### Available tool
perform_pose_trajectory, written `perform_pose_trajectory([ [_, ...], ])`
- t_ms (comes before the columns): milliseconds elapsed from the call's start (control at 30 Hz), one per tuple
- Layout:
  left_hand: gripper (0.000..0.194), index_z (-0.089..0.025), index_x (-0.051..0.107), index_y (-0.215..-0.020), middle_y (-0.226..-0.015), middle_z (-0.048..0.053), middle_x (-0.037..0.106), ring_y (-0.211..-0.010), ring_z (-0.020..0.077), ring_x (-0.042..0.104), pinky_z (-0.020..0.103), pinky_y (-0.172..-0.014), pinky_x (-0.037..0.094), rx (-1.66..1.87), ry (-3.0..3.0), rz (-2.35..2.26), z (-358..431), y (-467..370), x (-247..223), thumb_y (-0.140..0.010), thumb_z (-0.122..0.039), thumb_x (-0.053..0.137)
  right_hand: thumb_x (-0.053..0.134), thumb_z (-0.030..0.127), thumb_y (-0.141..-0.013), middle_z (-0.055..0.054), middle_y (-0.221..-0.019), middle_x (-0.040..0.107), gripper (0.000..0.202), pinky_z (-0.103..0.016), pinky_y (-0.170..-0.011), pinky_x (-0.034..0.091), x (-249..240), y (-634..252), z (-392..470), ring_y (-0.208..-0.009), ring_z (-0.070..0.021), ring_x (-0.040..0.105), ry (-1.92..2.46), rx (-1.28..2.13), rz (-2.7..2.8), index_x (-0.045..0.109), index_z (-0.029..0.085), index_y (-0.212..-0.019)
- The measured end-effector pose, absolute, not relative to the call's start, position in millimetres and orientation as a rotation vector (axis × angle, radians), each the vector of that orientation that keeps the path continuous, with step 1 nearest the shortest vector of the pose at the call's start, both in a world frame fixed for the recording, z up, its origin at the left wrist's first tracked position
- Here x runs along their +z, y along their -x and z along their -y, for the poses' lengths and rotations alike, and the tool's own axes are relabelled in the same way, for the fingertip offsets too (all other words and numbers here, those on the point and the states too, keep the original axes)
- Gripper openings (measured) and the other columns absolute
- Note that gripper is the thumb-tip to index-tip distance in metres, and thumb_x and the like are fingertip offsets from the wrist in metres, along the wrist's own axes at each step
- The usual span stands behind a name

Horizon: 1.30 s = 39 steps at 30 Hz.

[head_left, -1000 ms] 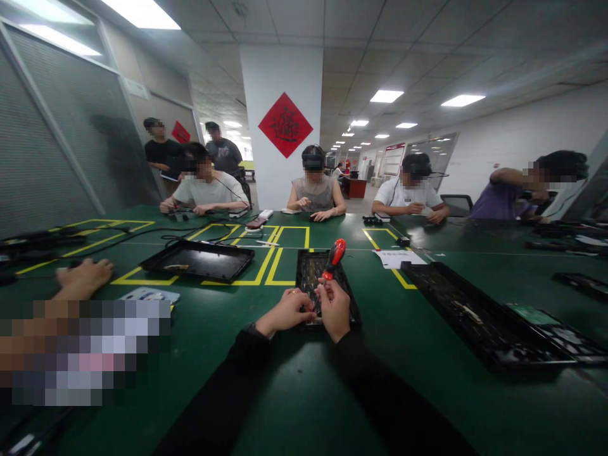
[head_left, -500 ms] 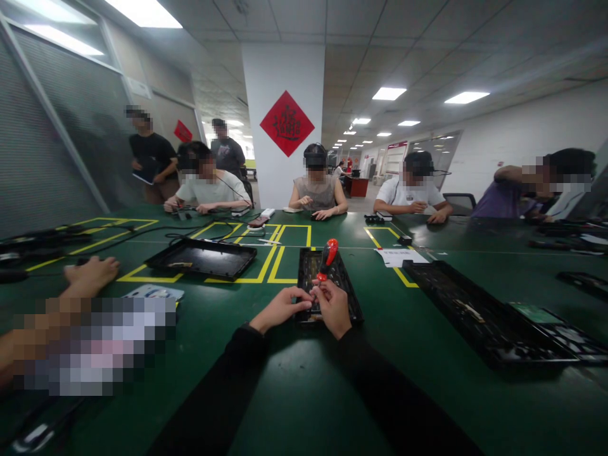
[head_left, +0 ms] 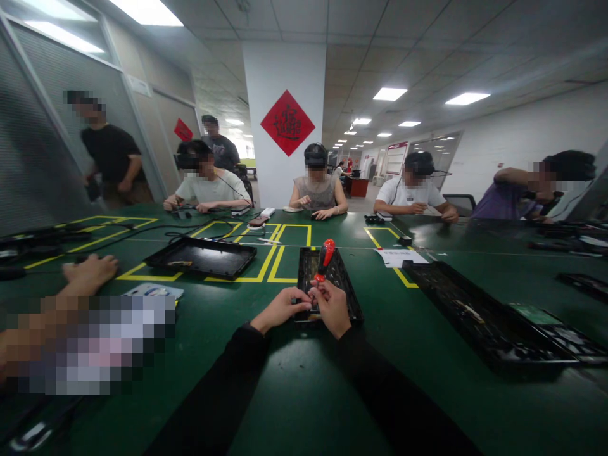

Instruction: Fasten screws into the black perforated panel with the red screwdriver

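Observation:
A screwdriver [head_left: 327, 256] with a red and black handle stands nearly upright, leaning slightly right, over a black plastic housing [head_left: 349, 297]. The fingers of my right hand [head_left: 334, 309] are closed around its shaft just below the handle. Close beside them, my left hand [head_left: 281, 308] has its thumb and fingers pinched together near the lower end of the shaft. What lies between those left fingertips is hidden. Both hands rest over the near part of the housing, which lies on the green table [head_left: 285, 405]. The screwdriver's tip cannot be seen.
Left of the housing lies a black tray [head_left: 204, 258]. A long black casing [head_left: 479, 316] and a paper sheet [head_left: 401, 258] are to the right. A co-worker's hand [head_left: 90, 272] rests at the left, near cables. Several people sit across the table.
The screwdriver's handle has tipped slightly left. My hands have hardly moved. In the background, a standing person in black has moved left.

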<state>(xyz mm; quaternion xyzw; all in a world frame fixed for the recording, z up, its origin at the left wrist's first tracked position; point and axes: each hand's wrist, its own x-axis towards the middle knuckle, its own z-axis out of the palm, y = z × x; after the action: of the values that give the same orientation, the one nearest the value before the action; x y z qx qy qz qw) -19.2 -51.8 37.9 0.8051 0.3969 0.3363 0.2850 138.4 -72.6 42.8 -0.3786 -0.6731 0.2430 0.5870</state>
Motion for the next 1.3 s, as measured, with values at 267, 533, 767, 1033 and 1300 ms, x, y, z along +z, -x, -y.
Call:
perform_pose_trajectory([
  [267,0.02,-0.014,0.065,-0.078,-0.081,0.004,0.065,-0.081,0.0147,0.056,0.027,-0.082,0.04,0.923,-2.181,-1.077,51.7,18.6,33.3,-0.075,-0.033,0.057,0.05,0.025,-0.08,-0.004,-0.077,0.066,0.021,-0.026,-0.064,0.049,40.1,-139.2,69.0,-0.066,-0.0154,0.062,0.891,0.594,1.576,0.062,0.018,-0.096],
  [533,0.022,-0.014,0.064,-0.076,-0.081,0.004,0.064,-0.079,0.0148,0.056,0.027,-0.078,0.041,1.013,-2.152,-1.112,54.3,14.2,29.4,-0.074,-0.035,0.058,0.051,0.025,-0.081,-0.001,-0.071,0.061,0.017,-0.023,-0.059,0.046,40.9,-141.1,64.9,-0.062,-0.0132,0.057,0.866,0.57,1.626,0.064,0.017,-0.088],
  [767,0.02,-0.014,0.065,-0.075,-0.08,0.005,0.064,-0.078,0.0157,0.056,0.027,-0.077,0.042,1.076,-2.108,-1.077,52.8,13.7,27.1,-0.071,-0.033,0.061,0.054,0.025,-0.079,-0.001,-0.07,0.055,0.013,-0.021,-0.058,0.044,38.3,-141.8,62.9,-0.063,-0.0119,0.053,0.833,0.548,1.616,0.063,0.016,-0.078],
  [1033,0.022,-0.015,0.066,-0.078,-0.081,0.004,0.065,-0.077,0.0156,0.057,0.027,-0.075,0.042,1.085,-2.149,-1.059,52.7,13.5,29.6,-0.073,-0.036,0.059,0.052,0.025,-0.08,-0.001,-0.07,0.056,0.013,-0.021,-0.058,0.044,36.7,-140.7,63.4,-0.065,-0.0124,0.054,0.84,0.537,1.593,0.061,0.017,-0.076],
  [1300,0.026,-0.017,0.066,-0.078,-0.08,0.004,0.066,-0.079,0.0168,0.056,0.028,-0.08,0.039,0.984,-2.265,-1.099,53.5,18.6,33.9,-0.073,-0.041,0.058,0.052,0.025,-0.08,-0.001,-0.072,0.057,0.016,-0.022,-0.058,0.045,39.7,-141.2,64.2,-0.064,-0.0123,0.055,0.83,0.567,1.574,0.063,0.016,-0.088],
])
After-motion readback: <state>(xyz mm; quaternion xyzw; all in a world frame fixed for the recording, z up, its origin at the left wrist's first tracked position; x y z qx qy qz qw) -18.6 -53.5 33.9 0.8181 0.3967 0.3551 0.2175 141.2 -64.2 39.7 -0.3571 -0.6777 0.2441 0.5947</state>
